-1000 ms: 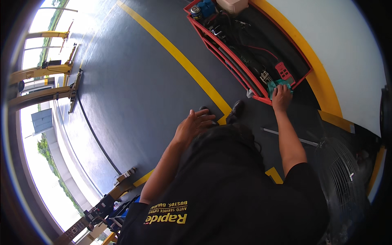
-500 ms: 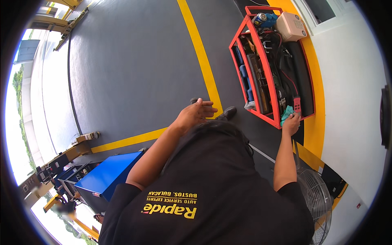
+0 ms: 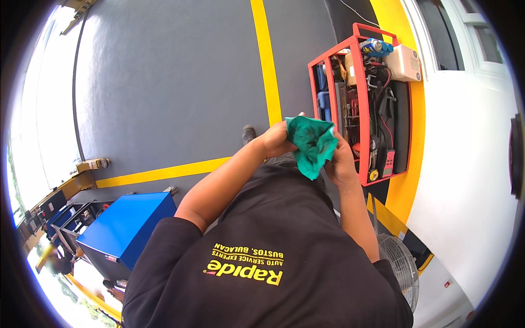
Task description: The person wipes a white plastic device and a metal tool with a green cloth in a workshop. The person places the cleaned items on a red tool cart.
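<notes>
A green cloth (image 3: 313,143) with dark stains hangs spread out in front of my body, held between both hands. My left hand (image 3: 278,140) grips its left side, and my right hand (image 3: 342,159) pinches its right edge; the cloth hides some of the fingertips. To the right, close beyond my right hand, stands a red metal cart (image 3: 360,104) loaded with tools and cables. On its near end lies a red handheld tester (image 3: 389,162), with a cable running from it.
A white plastic container (image 3: 403,63) and a spray can (image 3: 372,46) sit at the cart's far end. A blue cabinet (image 3: 128,221) stands at left. Behind my right arm is a wire-caged fan (image 3: 399,262). Yellow lines (image 3: 266,65) cross the grey floor.
My right hand has lifted the green cloth off the cart and brought it leftward to the middle. My left hand, free before, has taken hold of it too, and the cloth is spread.
</notes>
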A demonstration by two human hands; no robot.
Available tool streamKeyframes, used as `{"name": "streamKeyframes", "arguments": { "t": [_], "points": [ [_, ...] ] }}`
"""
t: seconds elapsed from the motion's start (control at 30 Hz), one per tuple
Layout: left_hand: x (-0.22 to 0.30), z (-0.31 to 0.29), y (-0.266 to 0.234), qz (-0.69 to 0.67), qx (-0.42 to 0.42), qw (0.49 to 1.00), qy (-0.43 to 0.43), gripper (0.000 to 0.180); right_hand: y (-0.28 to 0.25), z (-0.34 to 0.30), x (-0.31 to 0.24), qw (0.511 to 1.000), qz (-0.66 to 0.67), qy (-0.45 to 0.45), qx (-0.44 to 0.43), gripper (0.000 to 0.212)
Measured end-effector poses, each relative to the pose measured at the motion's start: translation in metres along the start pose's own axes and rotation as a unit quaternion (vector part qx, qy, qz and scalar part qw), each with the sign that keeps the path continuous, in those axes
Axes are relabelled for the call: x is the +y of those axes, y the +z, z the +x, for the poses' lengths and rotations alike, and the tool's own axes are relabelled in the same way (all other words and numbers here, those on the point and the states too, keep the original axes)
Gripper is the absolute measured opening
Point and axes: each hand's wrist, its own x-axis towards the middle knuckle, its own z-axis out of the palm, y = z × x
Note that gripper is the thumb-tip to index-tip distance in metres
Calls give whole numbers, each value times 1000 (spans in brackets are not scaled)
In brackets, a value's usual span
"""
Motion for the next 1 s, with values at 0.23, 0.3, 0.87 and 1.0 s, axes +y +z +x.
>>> {"name": "streamKeyframes", "arguments": {
  "t": [0.23, 0.3, 0.87, 1.0],
  "points": [
    [24, -34, 2, -113, 29, 992, 47, 59, -10, 48, -40, 933, -357, -50, -4, 24],
    [39, -47, 11, -106, -8, 990, 95, 63, -10, 58, -57, 944, -328, -40, -12, 26],
    [241, -53, -41, -68, 51, 991, 99, 55, 109, 162, -175, 933, -311, -172, 53, 25],
    [283, -34, -24, -11, 148, 982, 117, 51, 155, 182, -210, 915, -340, -217, 33, 28]
  ]
}}
